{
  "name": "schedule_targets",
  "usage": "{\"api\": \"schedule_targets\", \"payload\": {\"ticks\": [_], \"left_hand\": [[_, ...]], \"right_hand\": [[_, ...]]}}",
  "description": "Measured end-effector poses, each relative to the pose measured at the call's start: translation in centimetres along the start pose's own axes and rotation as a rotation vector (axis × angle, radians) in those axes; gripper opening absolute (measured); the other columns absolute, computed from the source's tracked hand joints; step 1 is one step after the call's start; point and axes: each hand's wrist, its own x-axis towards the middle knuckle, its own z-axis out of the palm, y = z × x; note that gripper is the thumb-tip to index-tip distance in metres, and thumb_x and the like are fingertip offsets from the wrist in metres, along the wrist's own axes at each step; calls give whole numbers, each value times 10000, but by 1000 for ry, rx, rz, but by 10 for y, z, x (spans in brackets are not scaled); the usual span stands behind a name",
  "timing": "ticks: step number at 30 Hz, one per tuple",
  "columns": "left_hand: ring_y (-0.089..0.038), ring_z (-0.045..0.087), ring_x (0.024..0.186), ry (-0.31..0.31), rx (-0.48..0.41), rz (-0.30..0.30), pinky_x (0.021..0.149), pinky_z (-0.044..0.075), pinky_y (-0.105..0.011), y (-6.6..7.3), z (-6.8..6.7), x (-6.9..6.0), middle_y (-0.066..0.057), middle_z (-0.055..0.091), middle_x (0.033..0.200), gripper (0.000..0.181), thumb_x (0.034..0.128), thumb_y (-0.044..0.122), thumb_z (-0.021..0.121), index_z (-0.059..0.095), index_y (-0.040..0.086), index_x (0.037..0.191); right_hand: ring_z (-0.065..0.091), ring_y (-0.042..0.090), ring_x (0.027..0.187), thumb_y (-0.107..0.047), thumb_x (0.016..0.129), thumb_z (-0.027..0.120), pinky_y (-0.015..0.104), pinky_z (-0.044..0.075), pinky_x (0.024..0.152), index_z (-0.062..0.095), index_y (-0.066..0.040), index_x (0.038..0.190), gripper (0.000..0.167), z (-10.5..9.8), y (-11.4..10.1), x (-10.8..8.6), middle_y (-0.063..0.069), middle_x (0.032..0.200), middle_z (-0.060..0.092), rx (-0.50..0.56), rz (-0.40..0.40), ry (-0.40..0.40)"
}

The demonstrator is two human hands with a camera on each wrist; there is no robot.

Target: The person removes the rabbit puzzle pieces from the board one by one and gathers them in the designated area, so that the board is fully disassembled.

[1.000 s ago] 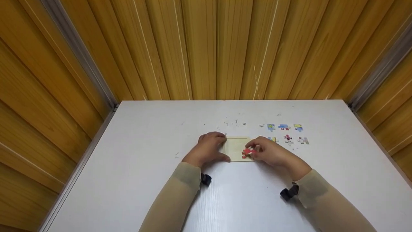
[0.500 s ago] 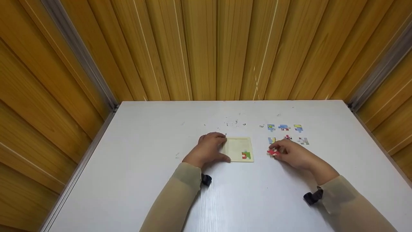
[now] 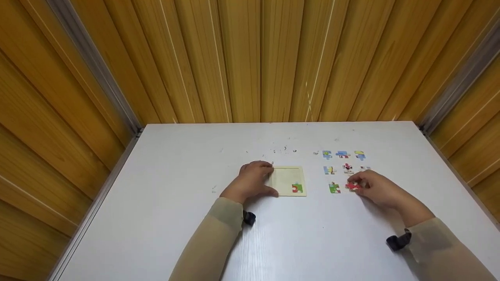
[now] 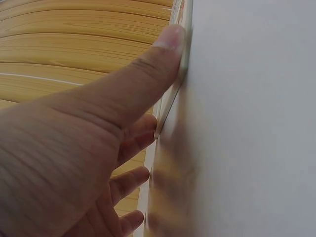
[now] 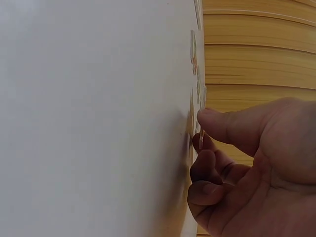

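Note:
In the head view my left hand (image 3: 252,178) holds the left side of a shallow pale wooden puzzle tray (image 3: 281,178), thumb at its near edge and fingers toward the far edge. One green and red puzzle piece (image 3: 297,188) lies in the tray's near right corner. To the right, my right hand (image 3: 381,189) pinches a red puzzle piece (image 3: 352,186) between thumb and fingers. In the right wrist view that red piece (image 5: 202,140) is seen edge-on, just off the white table. A green puzzle piece (image 3: 334,187) lies just left of it.
Beyond the right hand, loose puzzle pieces lie in rows, among them a blue and red piece (image 3: 343,154) and a red and black piece (image 3: 347,168). One white piece (image 3: 365,168) is partly covered by the hand. Wood-patterned walls (image 3: 250,58) border the white table (image 3: 187,156).
My right hand has carried the red piece rightward from above the tray to the loose pieces, uncovering the tray's corner piece and the green piece. The left hand stays at the tray.

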Motion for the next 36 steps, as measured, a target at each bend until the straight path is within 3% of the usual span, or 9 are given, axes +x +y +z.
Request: {"api": "schedule_targets", "payload": {"ticks": [20, 25, 36], "left_hand": [[-252, 440, 1671, -3, -11, 2, 1405, 306, -515, 0, -1, -1, -7, 568, 1720, 884, 862, 480, 997, 654, 131, 1598], [-252, 443, 1669, -1, -12, -4, 1405, 309, -507, 0, 0, -1, -12, 572, 1716, 882, 858, 474, 1002, 660, 123, 1591], [-266, 483, 1644, 13, 18, 17, 1381, 355, -527, 1, 1, 0, -31, 600, 1690, 867, 852, 486, 1006, 681, 122, 1568]], "right_hand": [[586, 350, 1109, -55, 1016, 787, 463, 506, 940, 725, -45, 1406, 395, -2, -5, 0, 227, 1315, 655, -51, 12, -3], [581, 341, 1121, -71, 1028, 771, 440, 510, 940, 718, -52, 1417, 393, -1, -16, 4, 244, 1379, 654, -11, -5, -6], [575, 269, 1107, -301, 1096, 743, 361, 485, 887, 727, -116, 1447, 397, 13, -55, 19, 184, 1471, 652, 74, -34, -17]]}}
